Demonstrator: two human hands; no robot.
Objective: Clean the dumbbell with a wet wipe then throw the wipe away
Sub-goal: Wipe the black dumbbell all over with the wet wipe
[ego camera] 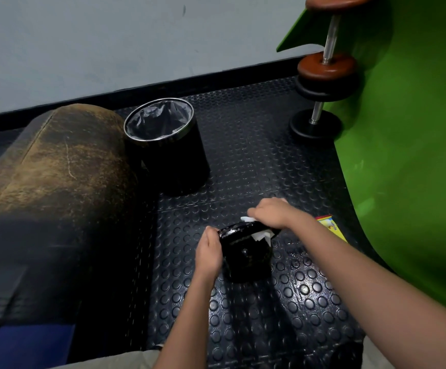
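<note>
A black dumbbell (245,251) stands on end on the studded rubber floor in the lower middle. My left hand (209,251) grips the left rim of its top plate. My right hand (272,214) lies over the far right of that plate and holds a white wet wipe (261,235) against it; the wipe shows under and beside the fingers. A black round bin (168,153) with a grey liner and a metal rim stands open on the floor beyond the dumbbell, to the left.
A worn brown and black padded bench (51,187) fills the left side, touching the bin. Two more dumbbells (325,73) lean at the far right by a green mat (408,145). A yellow and red packet (332,227) lies right of my right wrist.
</note>
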